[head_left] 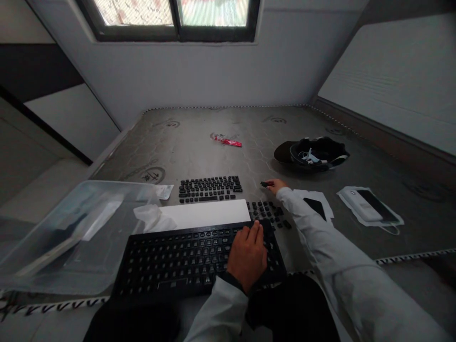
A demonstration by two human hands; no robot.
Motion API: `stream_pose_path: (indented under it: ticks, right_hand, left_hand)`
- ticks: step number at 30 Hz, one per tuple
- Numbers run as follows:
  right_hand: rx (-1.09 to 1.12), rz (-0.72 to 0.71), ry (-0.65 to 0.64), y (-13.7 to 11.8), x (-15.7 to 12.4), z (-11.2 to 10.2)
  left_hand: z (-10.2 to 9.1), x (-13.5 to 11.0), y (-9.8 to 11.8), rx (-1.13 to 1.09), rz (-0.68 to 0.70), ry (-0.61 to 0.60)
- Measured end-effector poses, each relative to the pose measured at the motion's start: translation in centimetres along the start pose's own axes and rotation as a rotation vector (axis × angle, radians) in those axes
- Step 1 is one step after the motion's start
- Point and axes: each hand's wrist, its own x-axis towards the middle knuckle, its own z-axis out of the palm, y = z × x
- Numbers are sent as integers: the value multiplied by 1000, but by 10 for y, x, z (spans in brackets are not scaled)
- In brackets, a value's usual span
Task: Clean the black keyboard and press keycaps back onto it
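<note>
A black keyboard (174,259) without its keycaps, its switches bare, rests tilted at the table's near edge, by my legs. My left hand (248,254) lies over its right part, palm down, fingers stretched toward the far edge. Stretched out beyond it, my right hand (277,185) pinches a small dark green object (264,184) just above the table; its kind is too small to make out. Loose black keycaps (265,209) are scattered below that hand. To its left, more keycaps (210,186) stand in neat rows. A white sheet (210,213) lies between these rows and the keyboard.
At left stands a translucent plastic bin (103,247), with crumpled white tissue (151,216) beside it. A red packet (228,141) lies farther back. A dark cap (313,154) sits at right, near a dark phone (314,206) and a white power bank (365,205) with a cable.
</note>
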Motion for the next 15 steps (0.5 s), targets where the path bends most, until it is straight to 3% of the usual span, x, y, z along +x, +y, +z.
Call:
stream_pose_path:
  ticks: [7, 15]
  right_hand:
    - [-139, 9, 4, 0, 13, 22]
    - [-249, 40, 69, 12, 8, 24]
  left_hand:
    - [2, 0, -2, -26, 0, -30]
    - [2, -1, -2, -22, 4, -12]
